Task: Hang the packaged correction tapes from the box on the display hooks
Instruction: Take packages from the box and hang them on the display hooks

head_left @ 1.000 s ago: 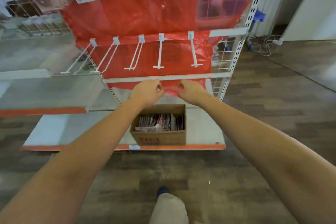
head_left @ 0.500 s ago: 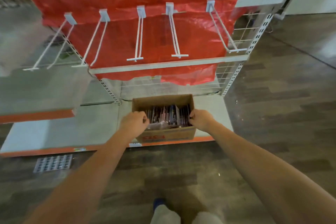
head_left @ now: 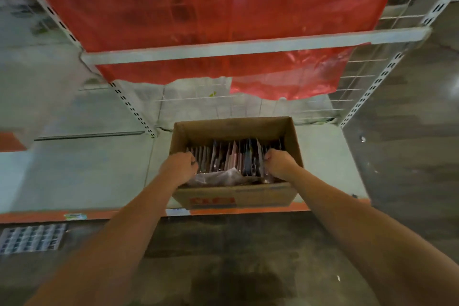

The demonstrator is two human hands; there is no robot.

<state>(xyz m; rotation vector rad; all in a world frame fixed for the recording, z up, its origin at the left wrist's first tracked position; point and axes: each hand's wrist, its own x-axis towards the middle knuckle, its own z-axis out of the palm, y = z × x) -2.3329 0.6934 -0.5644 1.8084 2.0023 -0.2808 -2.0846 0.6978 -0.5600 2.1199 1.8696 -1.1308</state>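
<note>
An open cardboard box [head_left: 248,198] stands on the low white base shelf [head_left: 87,171]. Inside it, packaged correction tapes [head_left: 233,156] stand on edge in a row. My left hand [head_left: 180,167] reaches into the box's left side, its fingers curled against the left end of the row. At the right end of the row my right hand [head_left: 279,164] has its fingers curled round packages. Crumpled clear wrap [head_left: 218,177] lies at the front inside the box. No display hooks are in view.
A red plastic sheet [head_left: 198,7] hangs over the rack's back, behind a white crossbar [head_left: 248,45] above the box. White slotted uprights [head_left: 367,92] and wire grid frame the bay. A floor grate [head_left: 32,237] sits at lower left on the dark wooden floor.
My hands dropped from the edge of the red sheet into the box and closed on the row of packages. My view tilted down and closer, so the hooks left the frame.
</note>
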